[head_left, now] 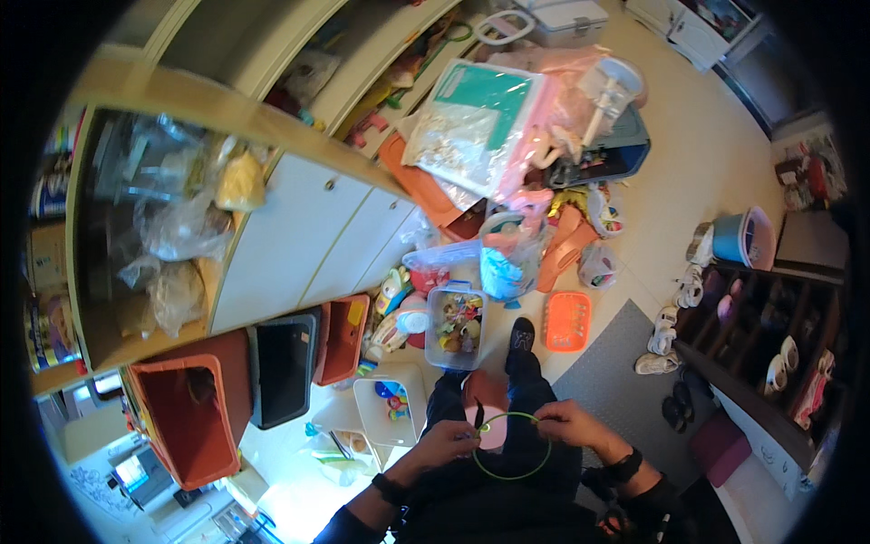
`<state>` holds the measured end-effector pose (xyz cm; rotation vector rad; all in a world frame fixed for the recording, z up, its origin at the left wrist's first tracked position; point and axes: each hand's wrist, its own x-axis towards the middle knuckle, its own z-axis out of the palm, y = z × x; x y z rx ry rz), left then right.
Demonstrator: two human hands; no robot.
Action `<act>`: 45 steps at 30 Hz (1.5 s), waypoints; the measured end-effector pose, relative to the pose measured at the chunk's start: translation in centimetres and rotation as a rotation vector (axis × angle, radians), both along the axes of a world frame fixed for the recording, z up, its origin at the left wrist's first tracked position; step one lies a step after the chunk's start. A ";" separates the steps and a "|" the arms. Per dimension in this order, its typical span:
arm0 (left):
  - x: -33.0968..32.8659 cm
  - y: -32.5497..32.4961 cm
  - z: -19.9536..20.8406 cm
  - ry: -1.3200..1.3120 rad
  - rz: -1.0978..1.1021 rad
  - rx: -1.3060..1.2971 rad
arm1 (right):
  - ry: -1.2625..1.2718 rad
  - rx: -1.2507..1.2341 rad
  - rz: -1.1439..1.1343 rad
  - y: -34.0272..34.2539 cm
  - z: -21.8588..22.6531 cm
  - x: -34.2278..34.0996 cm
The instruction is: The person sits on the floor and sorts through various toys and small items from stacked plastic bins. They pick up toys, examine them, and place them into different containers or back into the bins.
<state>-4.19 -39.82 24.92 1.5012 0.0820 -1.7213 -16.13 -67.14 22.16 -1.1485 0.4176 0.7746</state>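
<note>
A thin green ring (510,478) is stretched between my two hands, above my lap. My left hand (448,445) pinches its left side, and my right hand (564,422) pinches it at the upper right. Close to the left fingertips a small dark strip (478,414) sticks up; whether it is attached to the ring I cannot tell. Through and behind the ring, a pink round thing (494,433) shows between my legs, partly hidden. Beyond my feet stands a clear plastic bin (435,343) with many small toys inside.
An orange basket (567,321) lies right of my shoe. A white bin (362,399) and several open tubs, one of them black (283,420), stand to the left by the cabinet (281,238). Bagged items pile up ahead. A shoe rack (725,340) stands at right.
</note>
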 end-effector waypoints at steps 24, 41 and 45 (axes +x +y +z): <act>-5.7 26.3 -1.8 -0.010 0.497 0.114 | 0.244 -0.218 0.127 15.4 6.8 1.1; -27.5 15.2 -0.8 -0.261 0.205 0.605 | 0.057 -0.382 -0.536 -11.4 2.8 -22.4; -26.8 10.2 1.0 -0.173 0.269 0.612 | 0.065 -0.374 -0.666 -16.0 2.5 -28.0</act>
